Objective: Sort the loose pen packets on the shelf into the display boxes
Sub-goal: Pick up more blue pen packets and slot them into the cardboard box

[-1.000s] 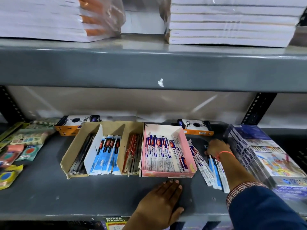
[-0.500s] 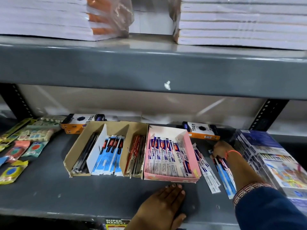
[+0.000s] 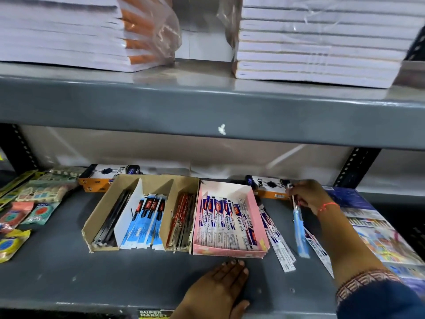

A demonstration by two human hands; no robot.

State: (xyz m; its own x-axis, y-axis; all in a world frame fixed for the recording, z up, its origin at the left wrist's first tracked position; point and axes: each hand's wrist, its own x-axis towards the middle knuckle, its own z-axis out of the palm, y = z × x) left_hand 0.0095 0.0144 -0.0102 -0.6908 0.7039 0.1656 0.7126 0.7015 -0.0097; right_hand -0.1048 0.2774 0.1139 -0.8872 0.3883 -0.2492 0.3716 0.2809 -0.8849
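My right hand [image 3: 309, 196] is pinched on the top end of a light blue pen packet [image 3: 300, 231], lifting that end off the grey shelf [image 3: 57, 268]. Loose white-and-blue pen packets [image 3: 277, 240] lie beside the pink display box [image 3: 258, 217], and one more white packet [image 3: 318, 248] lies under my right forearm. The pink box holds a row of white-blue-red packets. Left of it a brown cardboard display box [image 3: 96, 217] holds black pens, blue packets [image 3: 147, 217] and red pens [image 3: 182, 217]. My left hand [image 3: 218, 286] rests flat on the shelf's front edge, holding nothing.
Two orange-black pen boxes [image 3: 108, 173] [image 3: 268, 184] lie at the back. Packets of erasers and small items [image 3: 27, 203] fill the left end. A stack of blue colouring packs [image 3: 377, 229] stands at the right. Stacked notebooks [image 3: 322, 38] sit on the shelf above.
My right hand has closed on the light blue packet and raised its far end toward the back of the shelf. The left hand stayed flat on the front edge.
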